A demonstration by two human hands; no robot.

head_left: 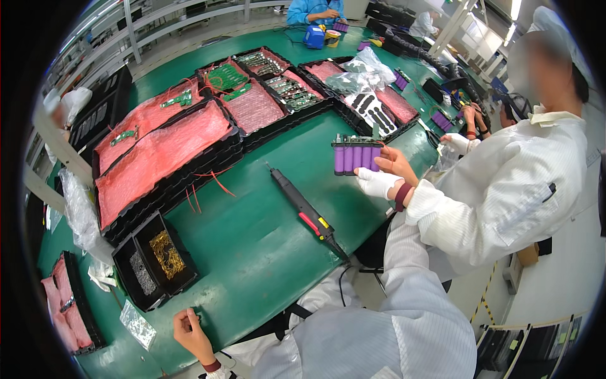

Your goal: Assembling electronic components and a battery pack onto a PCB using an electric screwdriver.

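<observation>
My left hand (194, 336) is low at the table's near edge, fingers curled and pressed to the thumb; whatever may be in them is hidden. My right hand (396, 165), bare, reaches past a co-worker's sleeve and grips a purple battery pack (355, 158) by its right side. The pack has a row of purple cells with a circuit board along its top. A co-worker's white-gloved hand (377, 183) holds the same pack from below. On the green table (252, 221), left of the pack, lies a black electric screwdriver (302, 208) with a red lever.
Black trays with pink bubble wrap (167, 164) and green circuit boards (226, 77) stand along the back. Near my left hand are a black bin of brass-coloured parts (166, 254) and a clear plastic bag (137, 325). A co-worker (505, 183) stands close at my right.
</observation>
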